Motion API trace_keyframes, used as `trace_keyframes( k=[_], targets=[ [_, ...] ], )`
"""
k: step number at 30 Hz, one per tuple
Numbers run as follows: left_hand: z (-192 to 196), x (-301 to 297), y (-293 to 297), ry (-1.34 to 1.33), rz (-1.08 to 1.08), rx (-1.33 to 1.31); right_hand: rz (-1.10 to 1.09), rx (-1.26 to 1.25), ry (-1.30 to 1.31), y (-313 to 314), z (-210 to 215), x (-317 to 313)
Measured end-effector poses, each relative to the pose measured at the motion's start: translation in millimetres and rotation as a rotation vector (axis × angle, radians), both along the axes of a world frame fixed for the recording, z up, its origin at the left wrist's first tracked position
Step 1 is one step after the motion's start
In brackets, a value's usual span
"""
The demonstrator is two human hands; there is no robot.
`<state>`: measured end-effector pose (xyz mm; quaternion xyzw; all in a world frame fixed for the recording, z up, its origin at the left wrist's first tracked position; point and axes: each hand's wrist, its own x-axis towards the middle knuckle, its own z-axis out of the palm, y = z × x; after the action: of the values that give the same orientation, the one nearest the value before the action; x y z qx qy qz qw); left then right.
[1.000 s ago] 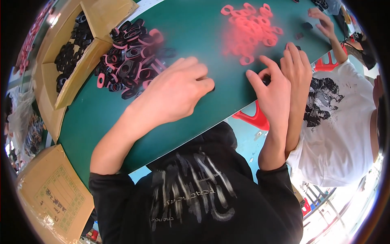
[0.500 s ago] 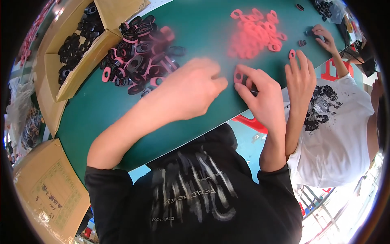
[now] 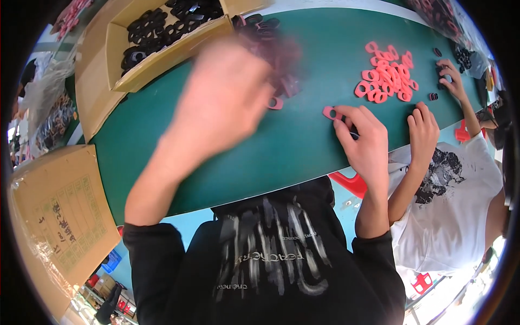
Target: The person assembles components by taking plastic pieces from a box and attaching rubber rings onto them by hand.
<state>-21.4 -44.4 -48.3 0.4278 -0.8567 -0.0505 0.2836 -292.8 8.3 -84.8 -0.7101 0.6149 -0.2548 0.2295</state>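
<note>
My left hand (image 3: 225, 89), smeared by motion, is over the table between the cardboard box and the mixed pile of black and pink ring-shaped pieces (image 3: 273, 54). It hides part of that pile, and its fingers cannot be made out. My right hand (image 3: 365, 135) pinches a pink oval ring (image 3: 328, 112) between thumb and fingertips above the table. Something dark shows partly under its curled fingers. Beyond that hand lies a heap of pink oval rings (image 3: 385, 78).
An open cardboard box (image 3: 122, 81) of black pieces stands on the green table (image 3: 260, 168) at far left; a closed carton (image 3: 59, 216) is near left. At right, a co-worker's hands (image 3: 423, 132) are close to mine. Small black pieces (image 3: 433, 96) lie near them.
The view has swung, so the table and heaps appear farther right. My left hand has moved away from my right hand toward the open box. My right hand keeps its pink ring.
</note>
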Motion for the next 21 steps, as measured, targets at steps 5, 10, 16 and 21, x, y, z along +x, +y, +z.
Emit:
trace_keyframes(
  k=[5, 10, 16, 21],
  targets=[
    [1.4, 42.1, -20.6, -0.084, 0.155, 0.091, 0.240, -0.006, -0.104, -12.3, 0.7, 22.9],
    [20.6, 6.7, -3.3, 0.028, 0.085, 0.026, 0.014, 0.371, -0.731, -9.5, 4.9, 6.3],
    [-20.2, -52.3, 30.1, 0.147, -0.296, 0.162, 0.079, 0.637, -1.323, -0.9, 6.8, -5.3],
    [-48.0, -60.7, 37.3, -0.078, -0.155, 0.040, 0.011, 0.659, -1.227, 2.4, 7.7, -11.8]
  ],
)
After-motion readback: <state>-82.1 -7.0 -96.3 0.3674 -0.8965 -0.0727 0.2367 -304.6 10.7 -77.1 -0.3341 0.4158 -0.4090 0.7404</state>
